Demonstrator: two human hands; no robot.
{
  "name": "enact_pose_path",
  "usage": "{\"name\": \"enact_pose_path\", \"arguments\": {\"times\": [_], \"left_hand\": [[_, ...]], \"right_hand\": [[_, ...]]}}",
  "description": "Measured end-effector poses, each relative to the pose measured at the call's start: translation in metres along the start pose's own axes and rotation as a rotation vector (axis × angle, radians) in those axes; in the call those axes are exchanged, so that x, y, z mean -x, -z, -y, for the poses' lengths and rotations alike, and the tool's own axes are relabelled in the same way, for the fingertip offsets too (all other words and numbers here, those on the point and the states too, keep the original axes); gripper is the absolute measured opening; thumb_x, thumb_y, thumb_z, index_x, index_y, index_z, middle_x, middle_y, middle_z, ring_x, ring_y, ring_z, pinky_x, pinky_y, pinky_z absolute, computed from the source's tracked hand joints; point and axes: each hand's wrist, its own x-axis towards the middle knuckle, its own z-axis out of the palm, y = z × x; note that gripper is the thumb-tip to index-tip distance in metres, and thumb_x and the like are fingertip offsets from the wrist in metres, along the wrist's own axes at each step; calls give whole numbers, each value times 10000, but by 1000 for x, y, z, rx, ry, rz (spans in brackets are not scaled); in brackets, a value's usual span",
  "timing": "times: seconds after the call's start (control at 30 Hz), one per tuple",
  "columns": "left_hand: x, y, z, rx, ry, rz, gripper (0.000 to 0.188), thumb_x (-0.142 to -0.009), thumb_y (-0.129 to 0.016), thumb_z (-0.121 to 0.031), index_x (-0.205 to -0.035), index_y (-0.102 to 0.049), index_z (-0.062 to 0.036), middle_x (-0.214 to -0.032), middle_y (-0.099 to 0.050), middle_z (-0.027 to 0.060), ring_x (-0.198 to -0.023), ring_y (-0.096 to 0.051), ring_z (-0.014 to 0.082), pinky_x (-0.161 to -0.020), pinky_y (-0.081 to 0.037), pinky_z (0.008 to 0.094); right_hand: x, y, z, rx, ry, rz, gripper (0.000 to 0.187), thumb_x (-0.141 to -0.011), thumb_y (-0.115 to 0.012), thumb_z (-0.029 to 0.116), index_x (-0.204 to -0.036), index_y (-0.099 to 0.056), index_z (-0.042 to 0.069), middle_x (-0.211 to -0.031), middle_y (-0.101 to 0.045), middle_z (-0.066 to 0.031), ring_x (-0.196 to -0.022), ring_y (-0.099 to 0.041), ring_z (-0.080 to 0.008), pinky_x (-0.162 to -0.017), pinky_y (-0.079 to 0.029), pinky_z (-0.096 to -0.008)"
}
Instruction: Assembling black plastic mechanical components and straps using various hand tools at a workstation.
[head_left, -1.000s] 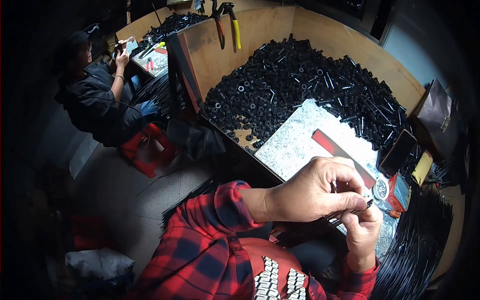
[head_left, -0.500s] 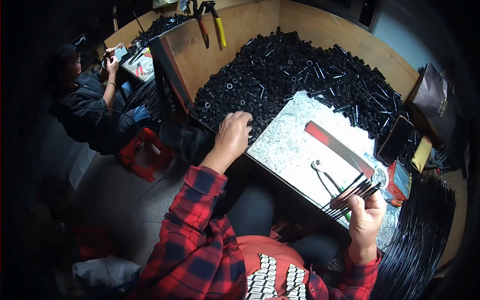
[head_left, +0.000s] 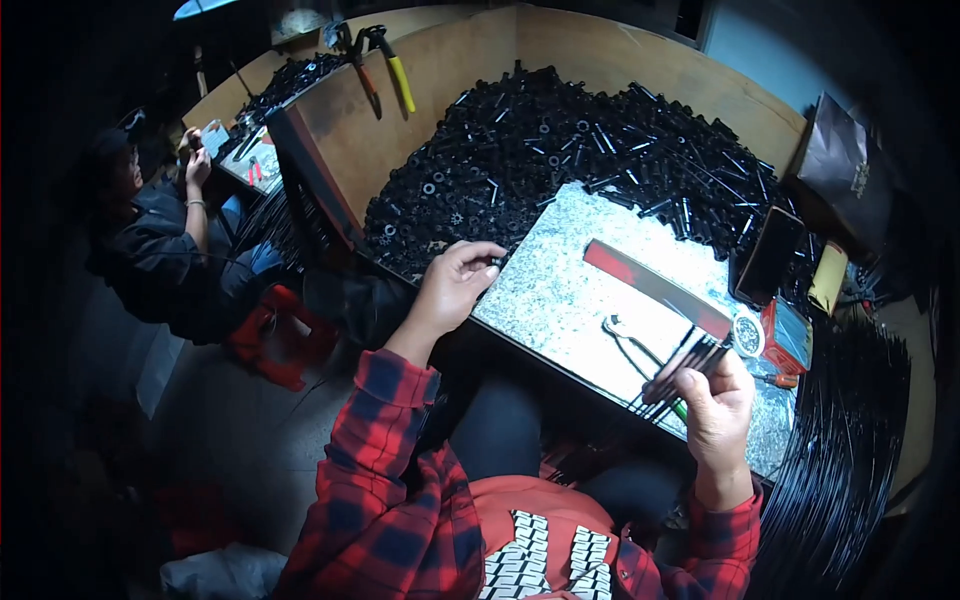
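My left hand [head_left: 450, 290] is at the left edge of the speckled work board [head_left: 545, 270], by the heap of small black parts [head_left: 590, 140]. Its thumb and forefinger pinch a small black part [head_left: 495, 261], mostly hidden by the fingertips. My right hand [head_left: 718, 408], over the board's near right side, grips a fanned bundle of thin black rods [head_left: 672, 385] between thumb and fingers. Beneath the bundle lies a pair of pliers [head_left: 628, 340], partly covered by the rods. A worn red bar [head_left: 650, 285] rests across the board beyond them.
Right of the board are a round dish [head_left: 748, 334], a red box [head_left: 784, 335], an orange-handled tool [head_left: 780, 380], a phone [head_left: 769, 255] and long black rods [head_left: 840, 450]. Yellow-handled pliers [head_left: 400, 82] hang on the wooden partition [head_left: 440, 90]. A co-worker [head_left: 150, 230] sits at the left.
My left hand has come off the heap and turned, now showing a small black part in its fingertips. My right hand still grips the rods. The whole view has shifted slightly.
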Motion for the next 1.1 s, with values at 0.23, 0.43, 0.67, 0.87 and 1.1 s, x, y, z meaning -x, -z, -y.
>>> {"name": "enact_pose_path", "arguments": {"times": [0.23, 0.43, 0.67, 0.87, 1.1], "left_hand": [[13, -45, -79, 878, -115, 213, 248, -890, -574, 3, -1135, -546, -25, -1111, -586, 123, -930, -612, 153, -848, -502, 278], [20, -63, -102, 954, -105, 266, 252, -879, -594, 3, -1129, -579, -17, -1162, -585, 131, -909, -585, 135, -859, -487, 267], [26, -65, -105, 967, -90, 281, 285, -861, -610, 16, -1143, -577, -11, -1174, -559, 101, -989, -566, 132, -894, -470, 264], [28, -68, -109, 840, -203, 286, 283, -846, -619, 31, -1125, -590, -8, -1185, -550, 122, -1081, -537, 160, -963, -424, 291], [30, -69, -118, 781, -277, 273, 243, -850, -604, 62, -1086, -595, 4, -1132, -581, 102, -1079, -546, 157, -976, -426, 300]], "right_hand": [[-17, -13, -7, -17, -58, 201, 74, -885, -569, 27, -928, -554, -32, -828, -649, -129, -717, -651, -195, -692, -529, -306], [-29, -23, -12, -66, -110, 277, 113, -896, -606, 67, -862, -513, 12, -777, -635, -104, -708, -637, -164, -670, -520, -285], [-36, -22, -17, -35, -117, 256, 147, -900, -615, 91, -844, -492, 32, -781, -609, -63, -708, -613, -119, -653, -504, -254], [-38, -21, -19, 10, -108, 251, 139, -896, -625, 93, -851, -506, 37, -791, -595, -35, -709, -588, -89, -651, -490, -236], [-37, -27, -14, -33, -127, 281, 143, -904, -622, 112, -859, -513, 32, -812, -595, -28, -731, -577, -76, -655, -474, -223]]}}
